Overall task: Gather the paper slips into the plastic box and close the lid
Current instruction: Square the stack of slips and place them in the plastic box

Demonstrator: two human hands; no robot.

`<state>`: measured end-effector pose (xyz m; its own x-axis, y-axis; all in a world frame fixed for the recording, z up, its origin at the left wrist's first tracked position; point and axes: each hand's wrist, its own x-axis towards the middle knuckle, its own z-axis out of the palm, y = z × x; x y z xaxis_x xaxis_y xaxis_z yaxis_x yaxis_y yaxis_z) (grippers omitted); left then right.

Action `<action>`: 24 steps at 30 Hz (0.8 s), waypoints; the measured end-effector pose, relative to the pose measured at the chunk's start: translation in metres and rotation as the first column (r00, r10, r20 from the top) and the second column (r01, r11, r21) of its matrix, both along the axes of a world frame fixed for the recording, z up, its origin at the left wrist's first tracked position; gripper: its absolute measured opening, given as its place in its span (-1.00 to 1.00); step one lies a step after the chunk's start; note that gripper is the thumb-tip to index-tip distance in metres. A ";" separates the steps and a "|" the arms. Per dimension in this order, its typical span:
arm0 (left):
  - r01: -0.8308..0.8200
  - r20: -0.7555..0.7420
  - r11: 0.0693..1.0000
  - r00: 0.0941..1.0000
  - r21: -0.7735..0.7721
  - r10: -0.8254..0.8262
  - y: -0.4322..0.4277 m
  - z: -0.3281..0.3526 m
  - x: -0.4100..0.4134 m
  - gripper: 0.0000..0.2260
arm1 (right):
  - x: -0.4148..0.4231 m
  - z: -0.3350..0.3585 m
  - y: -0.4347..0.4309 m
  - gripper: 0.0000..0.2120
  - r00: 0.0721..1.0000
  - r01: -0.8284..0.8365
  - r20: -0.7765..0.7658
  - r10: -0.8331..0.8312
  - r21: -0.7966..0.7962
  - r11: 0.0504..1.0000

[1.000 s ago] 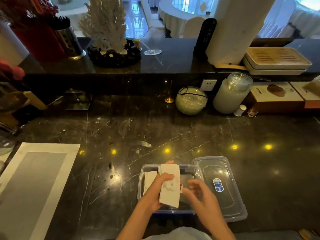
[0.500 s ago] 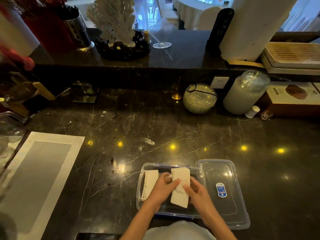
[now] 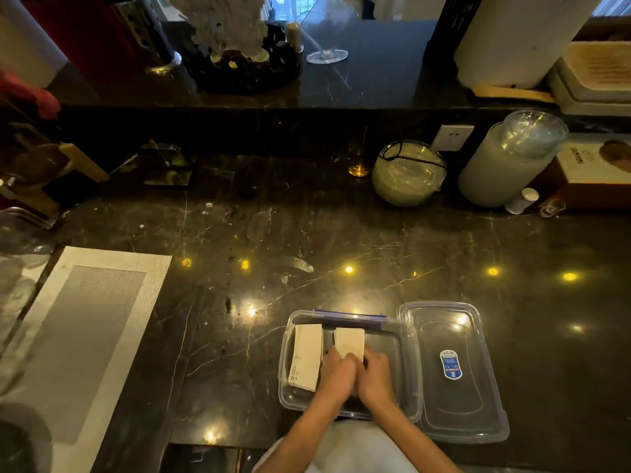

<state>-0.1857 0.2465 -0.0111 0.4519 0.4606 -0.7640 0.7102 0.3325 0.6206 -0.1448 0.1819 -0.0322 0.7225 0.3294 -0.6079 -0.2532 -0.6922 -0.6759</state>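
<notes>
A clear plastic box [image 3: 408,363] stands on the dark marble counter near its front edge. One stack of white paper slips [image 3: 305,356] lies along the box's left side. A second stack of slips [image 3: 350,340] sits in the middle of the box, low down, with both hands on its near end. My left hand [image 3: 338,373] and my right hand [image 3: 375,373] touch each other over that stack. The clear lid [image 3: 454,370], with a blue label, lies flat right beside the box.
A grey-and-white placemat [image 3: 85,336] lies at the left. Along the back wall stand a round glass bowl [image 3: 408,172], a tall frosted jar [image 3: 505,158], a small white bottle [image 3: 522,199] and a cardboard carton [image 3: 594,169]. A raised ledge carries a white coral ornament [image 3: 235,35].
Both hands have lowered the second stack from above the box down into it. The camera has tilted downward and nearer to the counter.
</notes>
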 end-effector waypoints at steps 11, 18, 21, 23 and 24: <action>0.055 -0.092 0.995 0.995 0.085 -0.047 0.000 -0.006 0.002 -0.63 | 0.000 -0.009 0.004 -0.71 0.993 0.067 -0.101 -0.067 -0.008 0.998; 0.039 -0.077 0.998 0.996 0.044 -0.035 0.003 -0.008 -0.001 -0.67 | -0.001 -0.005 0.005 -0.76 0.997 -0.026 -0.078 0.025 -0.010 1.000; 0.034 -0.077 0.998 0.997 0.043 -0.031 0.002 -0.010 -0.001 -0.70 | -0.002 -0.004 0.007 -0.80 0.996 -0.032 -0.080 0.032 -0.006 0.999; 0.024 -0.071 0.999 0.997 0.043 -0.021 0.001 -0.013 -0.002 -0.75 | -0.002 -0.005 0.007 -0.79 0.996 -0.036 -0.085 0.034 -0.021 0.999; 0.021 -0.070 0.999 0.997 0.040 -0.018 0.001 -0.014 -0.002 -0.76 | -0.001 -0.005 0.007 -0.78 0.996 -0.039 -0.085 0.037 -0.024 0.999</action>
<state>-0.1878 0.2475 -0.0254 0.4077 0.4834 -0.7746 0.7582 0.2935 0.5822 -0.1461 0.1891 -0.0373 0.6553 0.3394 -0.6748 -0.2818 -0.7191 -0.6352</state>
